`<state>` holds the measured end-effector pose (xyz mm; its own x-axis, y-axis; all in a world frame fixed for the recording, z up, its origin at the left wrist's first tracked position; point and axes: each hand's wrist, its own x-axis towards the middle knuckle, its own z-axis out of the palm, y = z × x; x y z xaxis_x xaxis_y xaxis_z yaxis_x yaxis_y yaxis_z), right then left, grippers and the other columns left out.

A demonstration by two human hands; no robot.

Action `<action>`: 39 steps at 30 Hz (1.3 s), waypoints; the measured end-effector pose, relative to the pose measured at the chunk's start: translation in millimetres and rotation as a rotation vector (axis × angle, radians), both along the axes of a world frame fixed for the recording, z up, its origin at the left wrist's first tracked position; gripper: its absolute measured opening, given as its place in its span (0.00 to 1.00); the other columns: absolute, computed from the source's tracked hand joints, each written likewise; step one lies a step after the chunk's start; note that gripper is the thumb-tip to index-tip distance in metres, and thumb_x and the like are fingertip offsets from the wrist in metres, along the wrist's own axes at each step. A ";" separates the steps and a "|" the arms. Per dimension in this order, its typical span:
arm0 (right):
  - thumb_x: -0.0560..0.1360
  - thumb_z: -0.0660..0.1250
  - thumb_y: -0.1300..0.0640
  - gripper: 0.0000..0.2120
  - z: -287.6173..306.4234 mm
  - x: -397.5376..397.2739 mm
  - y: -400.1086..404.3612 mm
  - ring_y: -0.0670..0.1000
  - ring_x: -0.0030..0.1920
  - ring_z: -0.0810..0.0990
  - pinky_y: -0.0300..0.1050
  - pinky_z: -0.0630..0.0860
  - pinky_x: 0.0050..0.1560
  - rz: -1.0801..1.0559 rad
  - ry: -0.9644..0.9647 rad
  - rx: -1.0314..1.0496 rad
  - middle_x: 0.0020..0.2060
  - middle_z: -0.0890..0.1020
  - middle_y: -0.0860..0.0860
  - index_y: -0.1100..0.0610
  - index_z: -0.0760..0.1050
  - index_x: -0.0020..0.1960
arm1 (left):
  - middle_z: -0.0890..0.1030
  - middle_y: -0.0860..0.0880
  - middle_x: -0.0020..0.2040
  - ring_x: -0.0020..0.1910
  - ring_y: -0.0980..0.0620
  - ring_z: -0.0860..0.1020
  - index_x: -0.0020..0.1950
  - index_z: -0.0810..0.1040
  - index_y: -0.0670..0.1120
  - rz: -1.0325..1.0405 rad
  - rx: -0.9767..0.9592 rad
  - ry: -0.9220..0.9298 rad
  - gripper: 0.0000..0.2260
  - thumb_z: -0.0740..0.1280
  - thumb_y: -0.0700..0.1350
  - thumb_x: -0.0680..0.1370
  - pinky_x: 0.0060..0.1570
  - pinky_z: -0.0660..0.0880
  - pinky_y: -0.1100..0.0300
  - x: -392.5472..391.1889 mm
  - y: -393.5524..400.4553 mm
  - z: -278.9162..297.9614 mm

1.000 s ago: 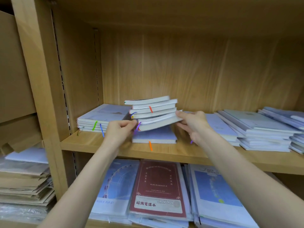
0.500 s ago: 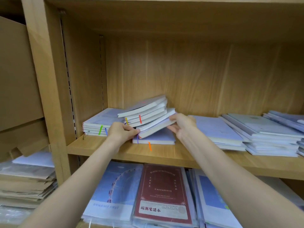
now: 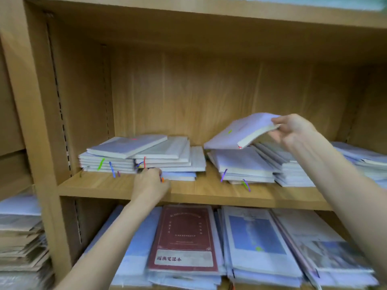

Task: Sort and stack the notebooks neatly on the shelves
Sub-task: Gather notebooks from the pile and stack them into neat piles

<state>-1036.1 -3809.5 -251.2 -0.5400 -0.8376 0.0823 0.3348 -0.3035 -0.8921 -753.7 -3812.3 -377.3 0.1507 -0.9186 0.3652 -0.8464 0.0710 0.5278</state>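
Lavender covers run all along the middle shelf [image 3: 201, 194], lying flat so they can be squared into piles. I have my right hand [image 3: 293, 130] pinching one notebook [image 3: 240, 132] by its far corner, thumb on top and fingers beneath; its near end tilts down and touches the centre pile [image 3: 243, 166]. I hold it by a corner, I judge, so I can lift it clear and choose which pile it belongs on.

My left hand [image 3: 149, 182] rests at the shelf's front edge against the bottom of the left pile [image 3: 144, 158]. Its fingers curl toward the lowest books, but the blur hides whether they grip one or only steady the heap, so I cannot tell.

Counting: two hands and one lifted notebook. On this shelf I make out at least four groupings: the left pile, itself two overlapping heaps, the centre pile, a fanned stack [image 3: 293, 174] beside it, and more at the far right edge. Coloured ribbons [image 3: 112, 169] hang from several. Below, a maroon book [image 3: 184, 237] lies among blue-covered ones. Single books in each pile are too blurred to count.
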 end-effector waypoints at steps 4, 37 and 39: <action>0.72 0.60 0.73 0.16 14.6 -14.1 4.2 0.54 0.36 0.83 0.43 0.77 0.24 -0.105 -0.137 -0.093 0.49 0.80 0.60 0.65 0.72 0.59 | 0.79 0.43 0.59 0.62 0.44 0.72 0.62 0.76 0.44 -0.110 -0.151 0.055 0.15 0.62 0.40 0.77 0.57 0.67 0.58 -21.2 5.9 9.8; 0.74 0.67 0.55 0.30 -87.1 -32.6 -21.3 0.55 0.70 0.65 0.50 0.62 0.68 0.013 2.113 -0.023 0.68 0.69 0.51 0.55 0.59 0.73 | 0.76 0.49 0.62 0.60 0.51 0.75 0.68 0.68 0.45 -0.635 0.164 0.393 0.26 0.70 0.36 0.72 0.61 0.70 0.59 -109.4 -40.9 3.2; 0.74 0.67 0.55 0.30 -86.4 -33.4 -22.6 0.55 0.69 0.66 0.52 0.63 0.67 0.021 2.123 -0.030 0.68 0.70 0.52 0.56 0.60 0.72 | 0.75 0.51 0.63 0.62 0.51 0.72 0.71 0.64 0.47 -0.576 0.112 0.273 0.31 0.73 0.42 0.71 0.56 0.66 0.65 -120.3 -39.5 -1.1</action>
